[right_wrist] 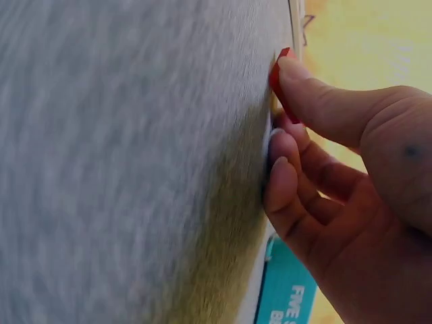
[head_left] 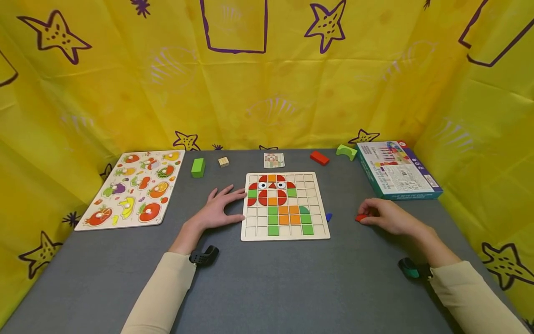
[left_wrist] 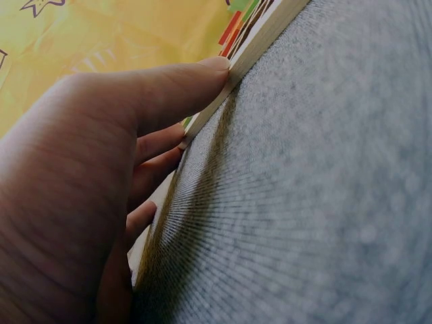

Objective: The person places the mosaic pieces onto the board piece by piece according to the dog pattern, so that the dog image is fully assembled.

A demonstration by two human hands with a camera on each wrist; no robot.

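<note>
A wooden grid board [head_left: 256,232] lies in the middle of the table, partly filled with red, orange and green tiles and two eye tiles. My left hand [head_left: 217,208] touches the board's left edge with thumb and fingertips, the fingers spread. In the left wrist view the thumb [left_wrist: 182,88] rests against the wooden rim. To the right of the board, my right hand [head_left: 385,215] pinches a small red tile [right_wrist: 283,84] between thumb and fingers, low over the table. A blue piece [head_left: 328,217] lies by the board's right edge.
A fruit puzzle board [head_left: 93,204] lies at the left. Behind the grid board are a green block [head_left: 198,168], a small wooden cube [head_left: 223,162], a picture card [head_left: 274,160], a red block [head_left: 319,158] and a green arch [head_left: 346,152]. A box [head_left: 400,171] stands at the right.
</note>
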